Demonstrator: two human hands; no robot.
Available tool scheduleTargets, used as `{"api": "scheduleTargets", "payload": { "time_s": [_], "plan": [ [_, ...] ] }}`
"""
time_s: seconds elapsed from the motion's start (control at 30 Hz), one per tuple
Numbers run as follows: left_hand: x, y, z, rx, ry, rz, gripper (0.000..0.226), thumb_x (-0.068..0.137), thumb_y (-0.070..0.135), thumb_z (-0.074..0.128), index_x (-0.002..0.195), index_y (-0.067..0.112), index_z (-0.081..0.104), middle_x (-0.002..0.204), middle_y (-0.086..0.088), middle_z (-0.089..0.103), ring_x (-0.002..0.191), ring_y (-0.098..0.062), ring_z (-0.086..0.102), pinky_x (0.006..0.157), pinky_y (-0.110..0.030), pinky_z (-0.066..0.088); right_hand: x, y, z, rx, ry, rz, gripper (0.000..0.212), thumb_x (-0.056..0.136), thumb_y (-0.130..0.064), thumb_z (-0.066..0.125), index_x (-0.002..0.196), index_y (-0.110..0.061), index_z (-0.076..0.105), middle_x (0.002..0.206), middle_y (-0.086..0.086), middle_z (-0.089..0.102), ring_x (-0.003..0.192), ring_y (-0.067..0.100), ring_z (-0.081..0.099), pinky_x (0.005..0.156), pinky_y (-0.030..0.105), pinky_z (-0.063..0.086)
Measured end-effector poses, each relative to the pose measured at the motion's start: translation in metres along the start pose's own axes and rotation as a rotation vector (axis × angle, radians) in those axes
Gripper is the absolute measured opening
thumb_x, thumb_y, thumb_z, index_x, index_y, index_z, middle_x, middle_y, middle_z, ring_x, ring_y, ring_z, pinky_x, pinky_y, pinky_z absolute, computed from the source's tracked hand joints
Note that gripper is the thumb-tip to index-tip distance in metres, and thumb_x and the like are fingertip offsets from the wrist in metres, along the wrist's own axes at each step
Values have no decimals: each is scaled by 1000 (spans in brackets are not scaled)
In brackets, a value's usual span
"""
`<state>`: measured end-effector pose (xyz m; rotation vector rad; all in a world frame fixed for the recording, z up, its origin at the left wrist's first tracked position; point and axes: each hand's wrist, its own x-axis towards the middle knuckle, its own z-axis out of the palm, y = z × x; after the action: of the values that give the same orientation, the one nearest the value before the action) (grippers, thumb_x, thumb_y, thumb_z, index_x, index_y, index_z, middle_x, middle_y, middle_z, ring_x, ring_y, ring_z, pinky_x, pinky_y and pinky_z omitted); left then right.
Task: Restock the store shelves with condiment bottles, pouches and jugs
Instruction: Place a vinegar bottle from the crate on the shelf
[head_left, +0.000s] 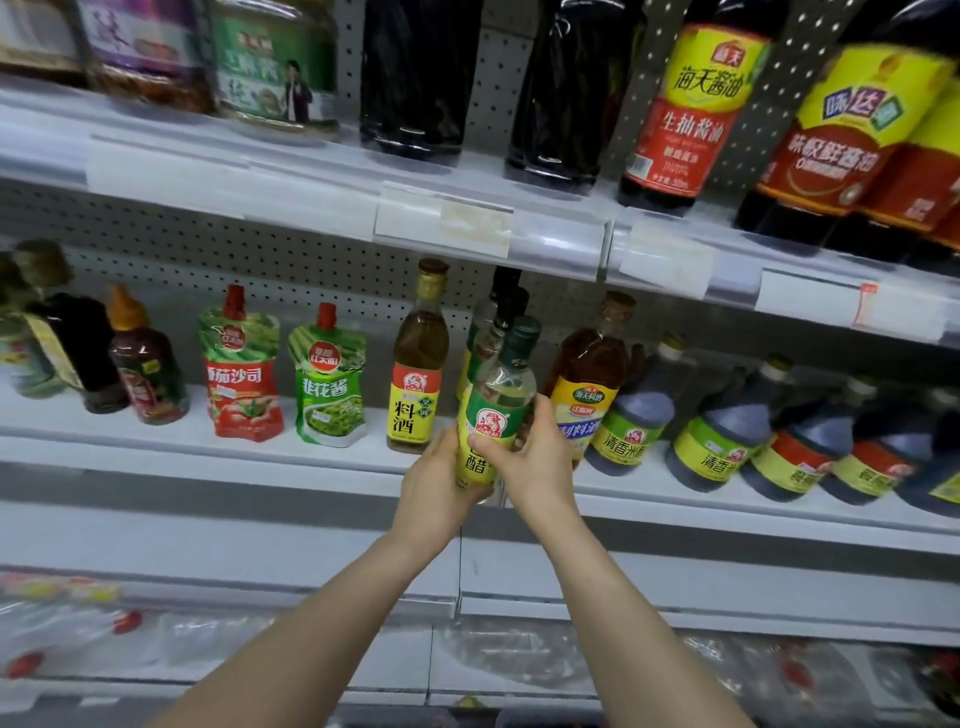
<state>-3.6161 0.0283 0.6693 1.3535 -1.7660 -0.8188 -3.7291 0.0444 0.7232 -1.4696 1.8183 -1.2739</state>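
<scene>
From my head camera, I am holding a green-capped vinegar bottle in both hands. My left hand is cupping its base from below and my right hand is wrapping around the label from the other side. The bottle is standing nearly upright, its cap leaning slightly toward my right and away from me. Its base is hovering at the shelf lip; whether it is touching, I cannot tell.

The slot is lying straight ahead of my hands, with matching bottles already at the back. A cooking wine bottle is crowding just beyond my left hand and an amber jug just beyond my right. The price rail is hanging close above the cap, so I judge a low, straight push is needed.
</scene>
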Motion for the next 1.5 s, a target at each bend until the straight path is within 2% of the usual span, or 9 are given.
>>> {"api": "scheduleTargets", "payload": {
  "time_s": [0.37, 0.43, 0.53, 0.63, 0.67, 0.8, 1.07, 1.2, 1.5],
  "plan": [
    [20, -4, 1, 33, -17, -18, 80, 77, 27, 83, 143, 22, 37, 123, -2, 66, 104, -26, 65, 84, -38, 54, 16, 7, 11, -18, -19, 11, 74, 75, -21, 89, 136, -20, 46, 130, -3, 63, 116, 16, 63, 98, 40, 55],
    [21, -5, 1, 33, -25, -13, 81, 78, 28, 82, 145, 22, 35, 121, -2, 67, 104, -26, 66, 85, -40, 54, 16, 12, 10, 15, -63, 46, 77, 76, -16, 87, 140, -20, 44, 133, -3, 61, 118, 14, 61, 100, 36, 54],
    [25, -5, 0, 33, -41, -14, 82, 79, 29, 81, 146, 23, 34, 121, -2, 67, 106, -26, 65, 86, -42, 54, 17, 22, 8, 144, -156, 152, 82, 82, 3, 75, 149, -22, 36, 138, -5, 58, 124, 10, 58, 103, 31, 51],
    [27, -4, 0, 35, -47, -11, 84, 78, 27, 82, 147, 22, 35, 122, -3, 67, 108, -25, 64, 87, -41, 54, 19, 30, 8, 241, -224, 244, 86, 86, 16, 60, 154, -27, 31, 133, -10, 59, 115, -4, 59, 95, 21, 52],
    [28, -4, 1, 39, -48, -12, 83, 78, 26, 83, 146, 22, 35, 123, -2, 67, 109, -25, 64, 87, -40, 54, 21, 31, 10, 248, -240, 258, 86, 86, 17, 58, 155, -27, 30, 132, -10, 60, 115, -3, 59, 95, 24, 53],
    [31, -4, 3, 39, -56, -14, 82, 78, 27, 83, 146, 24, 37, 124, -2, 66, 111, -23, 63, 89, -39, 54, 28, 32, 16, 268, -267, 284, 85, 84, 20, 54, 154, -24, 33, 139, 3, 59, 126, 18, 57, 105, 45, 51],
    [35, -4, 9, 62, -25, -28, 80, 79, 29, 82, 145, 24, 37, 121, -2, 68, 109, -23, 64, 89, -39, 54, 40, 41, 16, 266, -277, 303, 77, 84, 18, 57, 148, -21, 42, 135, 6, 61, 123, 22, 59, 102, 45, 54],
    [36, -6, 12, 86, -9, -35, 78, 78, 31, 82, 143, 24, 39, 117, -2, 69, 105, -24, 66, 84, -37, 55, 43, 46, 16, 264, -273, 292, 72, 83, 16, 58, 141, -24, 46, 136, 5, 59, 121, 20, 60, 90, 32, 58],
    [47, -7, 14, 87, -3, -60, 71, 80, 25, 81, 139, 21, 42, 119, -2, 68, 106, -24, 65, 86, -34, 51, 58, 51, 25, 245, -274, 311, 73, 84, 13, 58, 146, -22, 44, 141, 7, 55, 125, 25, 57, 102, 48, 53]
  ]
}}
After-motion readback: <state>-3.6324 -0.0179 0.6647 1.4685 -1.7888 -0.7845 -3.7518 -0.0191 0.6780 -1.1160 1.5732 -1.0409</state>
